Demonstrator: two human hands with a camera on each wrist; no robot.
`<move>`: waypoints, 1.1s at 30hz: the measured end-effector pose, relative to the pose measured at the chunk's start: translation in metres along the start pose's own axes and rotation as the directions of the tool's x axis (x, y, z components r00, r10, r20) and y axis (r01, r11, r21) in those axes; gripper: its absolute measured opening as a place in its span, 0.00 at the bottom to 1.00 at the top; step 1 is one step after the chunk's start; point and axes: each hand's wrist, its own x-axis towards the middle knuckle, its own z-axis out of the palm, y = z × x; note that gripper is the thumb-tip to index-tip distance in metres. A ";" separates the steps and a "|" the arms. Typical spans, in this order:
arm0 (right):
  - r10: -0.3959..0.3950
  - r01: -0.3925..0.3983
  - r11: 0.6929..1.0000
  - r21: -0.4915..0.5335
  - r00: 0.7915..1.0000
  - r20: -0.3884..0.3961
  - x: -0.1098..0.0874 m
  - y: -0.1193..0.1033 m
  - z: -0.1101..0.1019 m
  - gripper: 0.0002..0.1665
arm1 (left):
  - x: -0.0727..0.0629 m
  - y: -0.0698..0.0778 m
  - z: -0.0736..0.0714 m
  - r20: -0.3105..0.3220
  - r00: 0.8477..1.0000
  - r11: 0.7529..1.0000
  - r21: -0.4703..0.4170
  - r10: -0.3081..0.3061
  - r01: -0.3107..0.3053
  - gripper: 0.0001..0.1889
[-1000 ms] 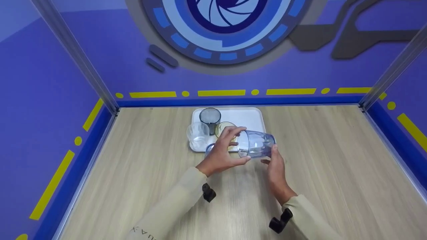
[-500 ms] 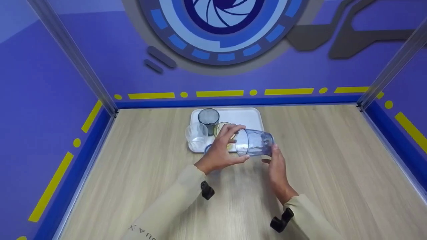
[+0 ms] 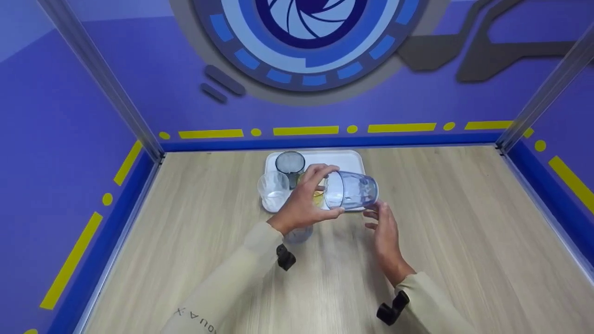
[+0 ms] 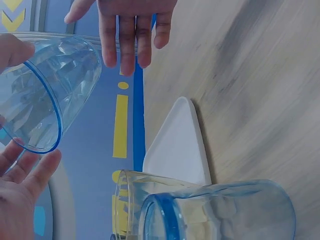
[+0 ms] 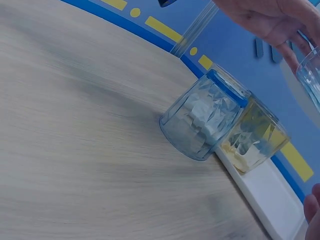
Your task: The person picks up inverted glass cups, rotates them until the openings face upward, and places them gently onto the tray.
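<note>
My left hand (image 3: 301, 204) grips a clear blue tumbler (image 3: 358, 189) near its rim, thumb on one side and fingers on the other. The tumbler lies sideways in the air, mouth toward the left palm and base to the right. Just below its base, my right hand (image 3: 386, 236) is held with fingers extended; the left wrist view shows it apart from the tumbler (image 4: 75, 80). A second blue tumbler (image 5: 200, 120) stands upright on the table at the tray's front edge, mostly hidden under my left wrist in the head view.
A white tray (image 3: 336, 160) lies at the back of the wooden table. On it stand a grey tumbler (image 3: 290, 164), a colourless tumbler (image 3: 273, 189) and a yellow tumbler (image 5: 255, 135). Blue printed panels (image 3: 297, 111) wall the table at back and sides.
My right fingers have come off the tumbler's base. The left hand has lifted the tumbler slightly up and away, uncovering part of the standing blue tumbler.
</note>
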 end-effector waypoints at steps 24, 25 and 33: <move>0.051 -0.050 0.998 -0.023 0.998 0.022 -0.002 0.006 -0.004 0.36 | 0.020 0.012 -0.014 0.029 0.999 0.991 0.132 0.030 -0.034 0.42; 0.050 -0.049 0.998 -0.027 0.998 0.025 -0.002 0.006 -0.004 0.36 | 0.021 0.012 -0.014 0.032 0.999 0.990 0.136 0.029 -0.033 0.42; 0.038 -0.036 0.998 -0.046 0.999 0.035 -0.003 0.010 -0.006 0.34 | 0.027 0.012 -0.017 0.027 0.999 0.981 0.188 0.031 -0.035 0.42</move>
